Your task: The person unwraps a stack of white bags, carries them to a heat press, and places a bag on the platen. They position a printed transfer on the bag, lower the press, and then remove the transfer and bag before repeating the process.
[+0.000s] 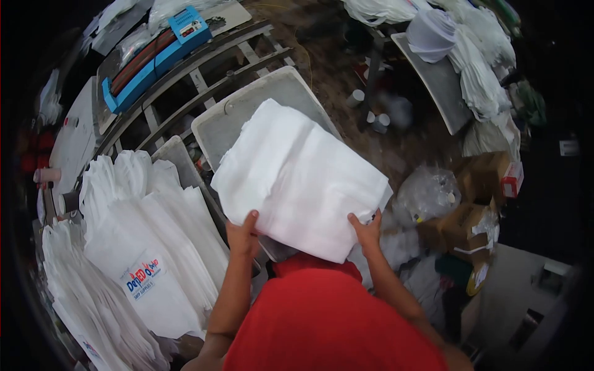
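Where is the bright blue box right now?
In the head view's upper left, the blue box lies just beyond the slatted frame, farther off than the stacked white bags.

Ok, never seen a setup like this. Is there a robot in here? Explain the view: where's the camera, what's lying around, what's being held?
No robot: these are a person's two bare hands. There is one picture, from a camera worn on the head, looking forward and down, so the red clothing at the bottom is the wearer's own.

The left hand and right hand grip the near edge of white sheet material, thumbs on top. It overlaps a grey board; I can't tell whether it rests on it.

At left are piles of white pieces, one with red and blue print. Beyond, at upper left, a long blue holder lies near a slatted frame. Cardboard boxes stand at right.
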The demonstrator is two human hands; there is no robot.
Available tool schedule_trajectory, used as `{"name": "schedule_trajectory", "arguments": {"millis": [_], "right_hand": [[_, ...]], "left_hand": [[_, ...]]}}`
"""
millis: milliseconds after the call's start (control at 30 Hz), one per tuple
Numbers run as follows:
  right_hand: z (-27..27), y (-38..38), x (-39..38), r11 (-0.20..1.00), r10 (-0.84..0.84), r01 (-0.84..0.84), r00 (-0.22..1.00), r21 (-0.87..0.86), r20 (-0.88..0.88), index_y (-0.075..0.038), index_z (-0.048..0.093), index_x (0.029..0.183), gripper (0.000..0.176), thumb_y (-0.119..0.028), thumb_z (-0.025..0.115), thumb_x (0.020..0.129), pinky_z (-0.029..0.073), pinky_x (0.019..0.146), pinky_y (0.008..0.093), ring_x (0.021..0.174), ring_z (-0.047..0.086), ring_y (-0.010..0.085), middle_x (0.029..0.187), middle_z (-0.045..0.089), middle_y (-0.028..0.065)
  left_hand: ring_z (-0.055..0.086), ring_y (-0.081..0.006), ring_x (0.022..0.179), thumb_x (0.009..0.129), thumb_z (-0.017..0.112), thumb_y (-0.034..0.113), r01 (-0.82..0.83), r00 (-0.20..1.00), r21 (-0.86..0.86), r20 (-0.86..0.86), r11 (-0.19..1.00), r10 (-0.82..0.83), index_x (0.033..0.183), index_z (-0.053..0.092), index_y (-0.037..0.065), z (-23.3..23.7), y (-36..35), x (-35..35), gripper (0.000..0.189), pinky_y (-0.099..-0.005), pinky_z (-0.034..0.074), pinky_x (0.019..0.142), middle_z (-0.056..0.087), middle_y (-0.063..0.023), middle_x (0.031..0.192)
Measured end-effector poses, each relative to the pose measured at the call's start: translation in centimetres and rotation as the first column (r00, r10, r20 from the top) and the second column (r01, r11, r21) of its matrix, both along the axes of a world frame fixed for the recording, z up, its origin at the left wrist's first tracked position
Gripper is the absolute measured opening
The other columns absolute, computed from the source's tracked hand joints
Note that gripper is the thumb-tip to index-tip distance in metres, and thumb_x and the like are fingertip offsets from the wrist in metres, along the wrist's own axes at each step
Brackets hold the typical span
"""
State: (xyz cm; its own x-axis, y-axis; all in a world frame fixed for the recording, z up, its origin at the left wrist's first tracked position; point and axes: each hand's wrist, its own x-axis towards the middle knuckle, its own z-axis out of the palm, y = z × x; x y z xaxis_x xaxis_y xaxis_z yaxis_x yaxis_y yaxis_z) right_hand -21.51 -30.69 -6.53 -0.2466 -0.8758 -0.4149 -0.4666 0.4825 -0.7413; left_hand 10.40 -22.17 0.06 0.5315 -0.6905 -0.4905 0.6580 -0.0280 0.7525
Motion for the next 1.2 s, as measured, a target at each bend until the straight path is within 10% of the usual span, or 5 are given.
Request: {"name": "schedule_trajectory", "arguments": {"millis": [333, 600, 1067, 1133, 1200], "right_hand": [[-1.1, -1.5, -3.1, 0.972, -0.216, 0.189, 0.953, -0.138, -0.215, 0.004, 0.031, 0.144, 0.098, -0.04, 0.085, 0.074, 0.046, 0.095, 0.0375, 0.115, 0.052, 0.0304, 0.135, 0.045, 0.0224], [-1.2, -0.4, -5.0, 0.857, -0.423, 0.287, 0.866, 0.429, 0.265, -0.015, 0.036, 0.147, 0.089, -0.065, 0.067, 0.081, 0.036, 0.098, 0.0614, 0.133, 0.038, 0.0381, 0.152, 0.033, 0.0138], [-4.0, -0.3, -6.4, 0.932, -0.34, 0.17, 0.72, 0.321, 0.605, -0.006, 0.047, 0.134, 0.064, -0.037, 0.075, 0.085, 0.045, 0.096, 0.0443, 0.122, 0.049, 0.0257, 0.128, 0.055, 0.0115], [-1.3, -1.4, -4.6, 0.919, -0.337, 0.16, 0.794, 0.362, 0.506, -0.002, 0.045, 0.136, 0.066, -0.023, 0.077, 0.083, 0.042, 0.102, 0.0466, 0.123, 0.048, 0.0314, 0.127, 0.054, 0.015], [-1.1, -2.3, -3.8, 0.938, -0.176, 0.018, 0.885, -0.346, -0.431, -0.001, 0.045, 0.136, 0.064, -0.017, 0.074, 0.081, 0.039, 0.106, 0.0457, 0.123, 0.047, 0.0371, 0.127, 0.052, 0.0194]], "left_hand": [[0.057, -0.0297, 0.12, 0.088, 0.07, 0.014, -0.06, 0.995, -0.217, 0.068, 0.974, 0.077, 0.141, 0.041, -0.002, 3.0, -3.6, 9.7, 0.063, -0.0415, 0.046, 0.104, 0.056, -0.0145, 0.134], [0.06, -0.0294, 0.113, 0.083, 0.067, 0.007, -0.203, 0.976, 0.071, 0.096, 0.977, 0.196, 0.138, 0.044, -0.004, -1.8, -4.0, 6.8, 0.061, -0.0418, 0.051, 0.096, 0.055, -0.0174, 0.132], [0.054, -0.0292, 0.119, 0.078, 0.069, 0.021, -0.359, 0.559, -0.552, 0.519, 0.753, 0.647, 0.135, 0.048, -0.002, 23.6, -1.7, 15.4, 0.065, -0.0414, 0.047, 0.1, 0.054, -0.0149, 0.131], [0.054, -0.0291, 0.118, 0.078, 0.069, 0.021, -0.406, 0.488, -0.571, 0.525, 0.714, 0.697, 0.135, 0.049, -0.003, 24.4, -1.5, 14.6, 0.065, -0.0408, 0.046, 0.1, 0.055, -0.0149, 0.131], [0.055, -0.0291, 0.118, 0.077, 0.069, 0.02, -0.456, 0.41, -0.592, 0.523, 0.664, 0.747, 0.134, 0.05, -0.004, 25.0, -0.9, 13.6, 0.064, -0.0401, 0.046, 0.1, 0.055, -0.0149, 0.13]]}}
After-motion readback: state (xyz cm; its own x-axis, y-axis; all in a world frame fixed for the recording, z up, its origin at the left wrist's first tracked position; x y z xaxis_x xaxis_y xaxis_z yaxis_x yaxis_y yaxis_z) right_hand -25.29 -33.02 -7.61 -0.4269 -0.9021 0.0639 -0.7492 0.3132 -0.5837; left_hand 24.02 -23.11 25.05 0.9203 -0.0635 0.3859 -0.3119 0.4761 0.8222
